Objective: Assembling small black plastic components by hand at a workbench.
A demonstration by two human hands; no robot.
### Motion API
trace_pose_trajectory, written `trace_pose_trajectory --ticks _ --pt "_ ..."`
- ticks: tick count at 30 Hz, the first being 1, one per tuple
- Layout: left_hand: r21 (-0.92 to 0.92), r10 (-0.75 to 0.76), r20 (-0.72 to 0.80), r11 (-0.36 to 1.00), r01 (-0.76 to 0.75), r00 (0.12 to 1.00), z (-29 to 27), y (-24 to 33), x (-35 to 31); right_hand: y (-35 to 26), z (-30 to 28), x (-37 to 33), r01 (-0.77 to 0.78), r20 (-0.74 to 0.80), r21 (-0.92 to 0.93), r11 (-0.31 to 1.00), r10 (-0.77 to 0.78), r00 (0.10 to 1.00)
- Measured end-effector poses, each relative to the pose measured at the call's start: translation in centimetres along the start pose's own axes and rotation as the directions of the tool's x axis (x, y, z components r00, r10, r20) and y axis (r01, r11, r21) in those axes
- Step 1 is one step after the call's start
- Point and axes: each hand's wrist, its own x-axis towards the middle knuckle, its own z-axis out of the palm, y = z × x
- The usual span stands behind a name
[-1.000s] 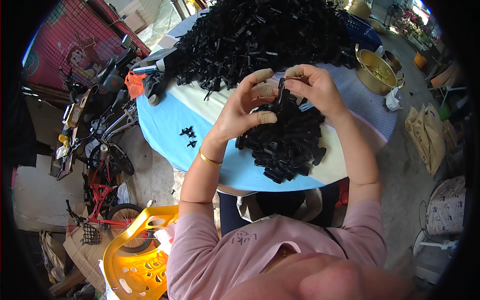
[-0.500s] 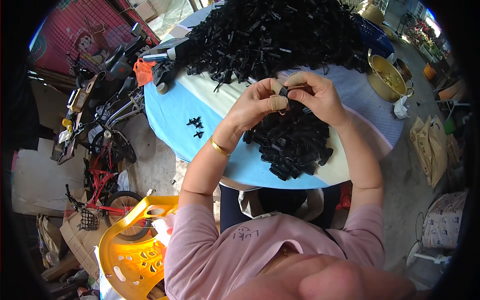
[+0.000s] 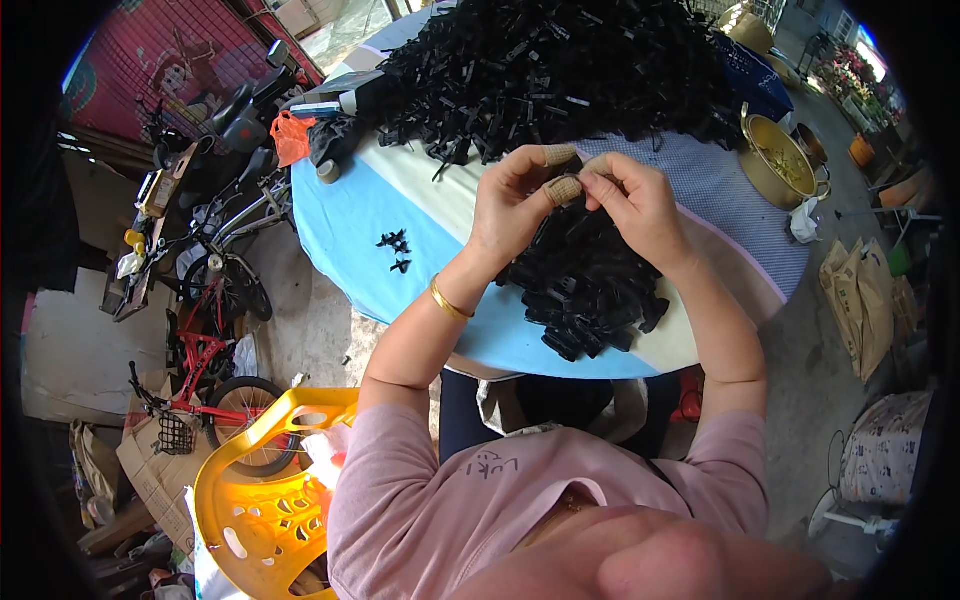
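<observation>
My left hand (image 3: 512, 205) and my right hand (image 3: 640, 212) meet fingertip to fingertip over the table, both closed in a pinch. Beige tape wraps the thumb and index finger of the left and a finger of the right. Between them is a small black plastic part, now mostly covered by the fingers; its exact kind cannot be made out. Just below the hands lies a pile of black plastic parts (image 3: 585, 300). A much larger heap of black parts (image 3: 550, 75) covers the far side of the table. Several small black pieces (image 3: 395, 245) lie apart on the left.
The round table's striped cloth (image 3: 345, 235) shows at left. An orange bag (image 3: 290, 138) sits at its far left edge, a brass-coloured pot (image 3: 757, 160) beyond its right. A yellow plastic chair (image 3: 225, 480) and a red bicycle (image 3: 205, 365) stand to the left, brown sacks (image 3: 858, 300) to the right.
Both hands stay together while the fingers shift: the left thumb tilts up and inward, and the right fingertips close in. The black part visible between them before is now mostly hidden.
</observation>
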Motion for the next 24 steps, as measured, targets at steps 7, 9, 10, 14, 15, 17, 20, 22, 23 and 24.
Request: trace_pose_trajectory --ticks 7,9,10,14,15,17,20,22,23,24 --pt "0.544 0.421 0.002 0.761 -0.354 0.907 0.1 -0.9 0.0 -0.1 -0.4 0.0 -0.152 0.084 0.037 0.988 0.149 0.985" --pt "0.624 0.530 0.060 0.641 -0.446 0.846 0.1 -0.9 0.2 0.3 -0.3 0.1 -0.101 0.075 0.028 0.994 0.099 0.992" --pt "0.664 0.481 0.067 0.633 -0.399 0.874 0.1 -0.9 0.3 0.7 -0.8 0.4 -0.102 0.069 0.024 0.994 0.100 0.993" --pt "0.487 0.143 -0.079 0.869 -0.087 0.987 1.3 -0.1 -0.3 2.9 -4.8 2.5 -0.363 0.263 -0.003 0.932 0.351 0.898" --pt "0.387 0.072 -0.048 0.921 -0.048 0.996 1.5 0.4 -0.2 4.6 -6.3 2.9 -0.298 0.113 -0.150 0.943 0.316 0.942" --pt "0.492 0.106 0.124 0.857 -0.154 0.987 1.5 0.3 -0.2 8.7 -7.9 3.5 -0.246 -0.035 -0.303 0.921 0.248 0.968" --pt "0.637 0.029 0.451 0.690 -0.344 0.892 1.6 0.4 -0.5 13.0 -7.9 4.1 -0.437 -0.399 -0.665 0.605 0.206 0.893" --pt "0.559 0.095 0.563 0.687 -0.463 0.821 1.8 -0.1 -0.5 14.5 -7.7 4.2 -0.398 -0.348 -0.760 0.514 0.194 0.917" --pt "0.546 0.090 0.581 0.694 -0.469 0.809 1.8 -0.2 -0.5 15.1 -7.3 4.1 -0.393 -0.345 -0.762 0.514 0.190 0.919" --pt "0.545 0.090 0.582 0.694 -0.471 0.808 1.6 -0.3 -0.3 15.7 -7.3 4.2 -0.394 -0.347 -0.762 0.514 0.189 0.919"
